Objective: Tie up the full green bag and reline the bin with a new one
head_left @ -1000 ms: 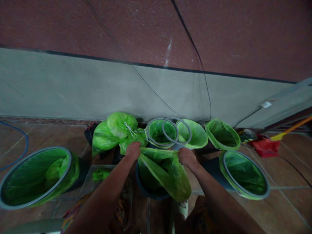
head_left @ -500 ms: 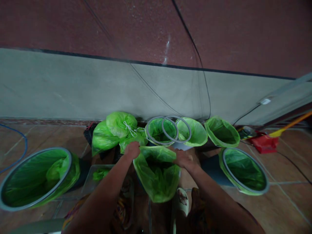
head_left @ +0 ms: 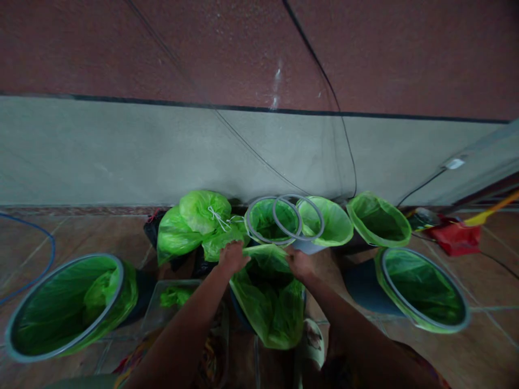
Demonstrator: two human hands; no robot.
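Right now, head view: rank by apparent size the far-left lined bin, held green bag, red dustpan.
1. Far-left lined bin
2. Held green bag
3. Red dustpan
Nearness may enlarge the bin and bag.

Utility area: tiled floor [head_left: 488, 286], lined bins [head_left: 365, 289].

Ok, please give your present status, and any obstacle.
Left hand, right hand: both gripping translucent green plastic bag. Mouth open, nothing seen blocking it. Overlapping grey round rings beyond.

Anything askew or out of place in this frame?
Yes: near mid-frame, one grey ring lies askew, overlapping both a ring-topped bin and the lined bin to its right. That looks odd because the far-left ring and far-right ring each encircle a bin mouth.
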